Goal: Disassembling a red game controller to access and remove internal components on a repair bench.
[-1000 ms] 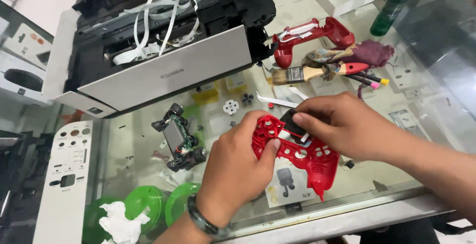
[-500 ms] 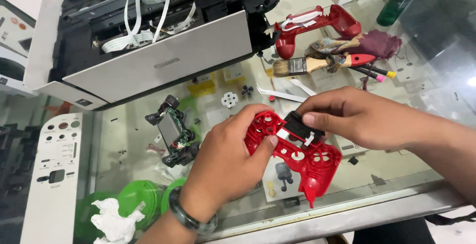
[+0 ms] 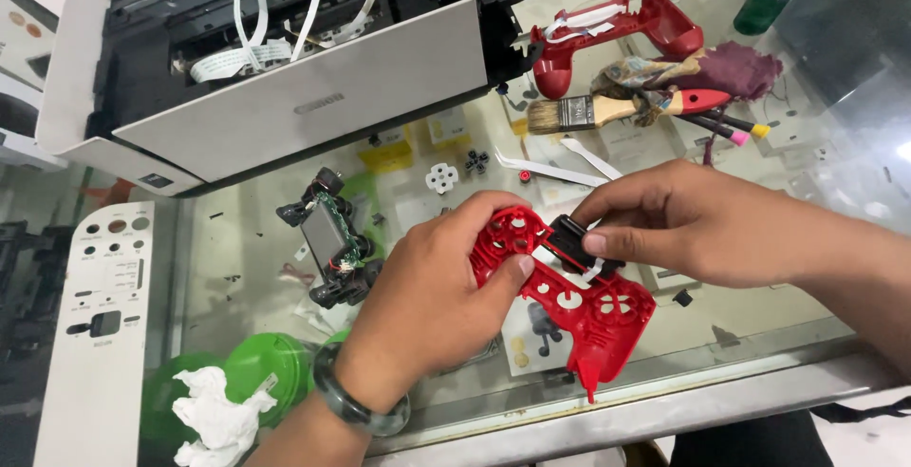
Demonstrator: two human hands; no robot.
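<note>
Between both hands' fingers, red controller shell: left hand gripping its edge, right hand pinching black part.

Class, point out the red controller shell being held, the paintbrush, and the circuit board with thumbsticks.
red controller shell (image 3: 607, 310), head view, lower right grip
paintbrush (image 3: 548, 116), head view, bristles
circuit board (image 3: 327, 237), head view, flat centre

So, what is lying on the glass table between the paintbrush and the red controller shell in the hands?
In the head view, two flat white strips lie between the paintbrush and the red controller shell, with a small red button beside them.
</note>
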